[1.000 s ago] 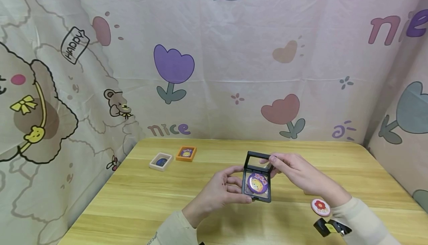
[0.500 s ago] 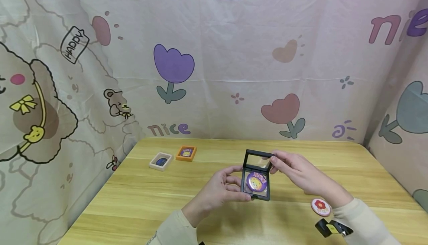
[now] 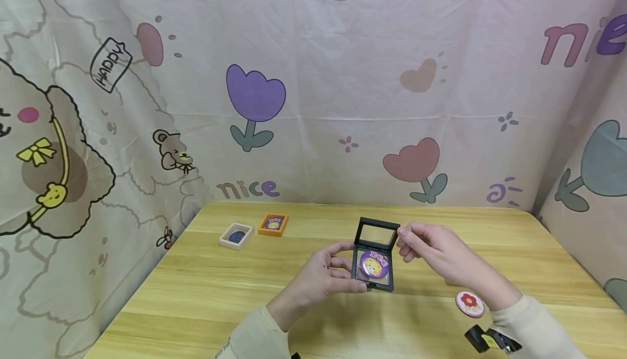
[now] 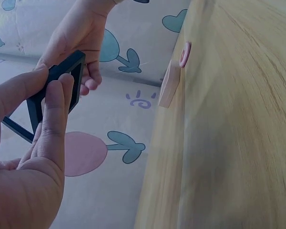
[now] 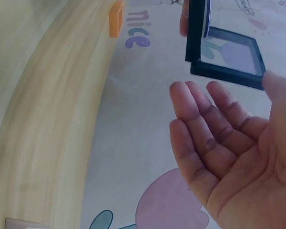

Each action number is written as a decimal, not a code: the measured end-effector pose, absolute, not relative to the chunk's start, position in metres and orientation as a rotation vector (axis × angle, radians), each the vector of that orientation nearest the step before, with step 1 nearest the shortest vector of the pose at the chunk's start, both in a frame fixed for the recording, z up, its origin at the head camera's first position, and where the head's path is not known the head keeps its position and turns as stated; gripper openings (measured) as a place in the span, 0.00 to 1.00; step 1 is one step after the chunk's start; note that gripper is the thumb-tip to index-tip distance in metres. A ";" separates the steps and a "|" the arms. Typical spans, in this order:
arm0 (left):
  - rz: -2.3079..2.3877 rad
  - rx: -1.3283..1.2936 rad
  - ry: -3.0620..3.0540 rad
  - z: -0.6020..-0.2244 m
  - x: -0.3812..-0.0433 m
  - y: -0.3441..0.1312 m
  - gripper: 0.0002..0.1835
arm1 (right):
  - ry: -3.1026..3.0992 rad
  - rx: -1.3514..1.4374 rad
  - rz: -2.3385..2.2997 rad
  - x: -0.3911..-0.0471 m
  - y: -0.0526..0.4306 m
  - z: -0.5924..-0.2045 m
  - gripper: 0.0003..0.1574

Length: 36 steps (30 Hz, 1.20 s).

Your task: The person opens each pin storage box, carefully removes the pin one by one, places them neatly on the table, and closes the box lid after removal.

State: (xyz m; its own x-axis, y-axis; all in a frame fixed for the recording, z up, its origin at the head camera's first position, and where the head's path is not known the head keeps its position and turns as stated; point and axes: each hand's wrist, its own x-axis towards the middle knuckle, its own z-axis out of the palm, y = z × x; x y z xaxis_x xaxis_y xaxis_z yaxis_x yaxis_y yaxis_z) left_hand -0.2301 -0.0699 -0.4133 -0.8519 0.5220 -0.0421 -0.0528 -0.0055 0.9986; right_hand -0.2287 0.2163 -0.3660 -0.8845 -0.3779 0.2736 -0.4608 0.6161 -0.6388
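above the wooden surface (image 3: 196, 293), the person's left hand (image 3: 318, 277) is clamped on a black case (image 3: 373, 247) by its edges, the clear-windowed lid (image 3: 377, 234) raised at the hinge. a round purple badge (image 3: 374, 265) lies in the case's base. beside the lid, the right hand (image 3: 436, 247) has its fingers loosely bent and grasping nothing, thumb tip at the lid's corner; whether it touches, one cannot tell. nearer the right sleeve (image 3: 531, 321) lies a red-flowered badge (image 3: 469, 304). farther off at left sit a white tray (image 3: 227, 246) and an orange tray (image 3: 269, 234), close together.
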 end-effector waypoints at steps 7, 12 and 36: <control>1.915 0.492 1.874 -0.413 -0.230 -0.070 0.44 | -2.690 0.746 1.147 -0.222 0.208 -0.364 0.22; 1.915 0.485 1.885 -0.413 -0.231 -0.070 0.45 | -2.634 0.826 0.972 -0.215 0.197 -0.364 0.09; 1.950 0.519 1.860 -0.414 -0.230 -0.067 0.40 | -2.584 0.690 0.441 -0.194 0.151 -0.360 0.19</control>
State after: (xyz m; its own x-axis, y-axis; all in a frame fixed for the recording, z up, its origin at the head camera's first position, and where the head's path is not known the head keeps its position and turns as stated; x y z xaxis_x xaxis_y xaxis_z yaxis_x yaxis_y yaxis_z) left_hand -0.2295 -0.0673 -0.4137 -0.8535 0.5211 -0.0040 -0.0288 -0.0394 0.9988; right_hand -0.1943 0.1509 -0.3605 -0.7849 -0.3954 0.4770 -0.5312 0.8257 -0.1896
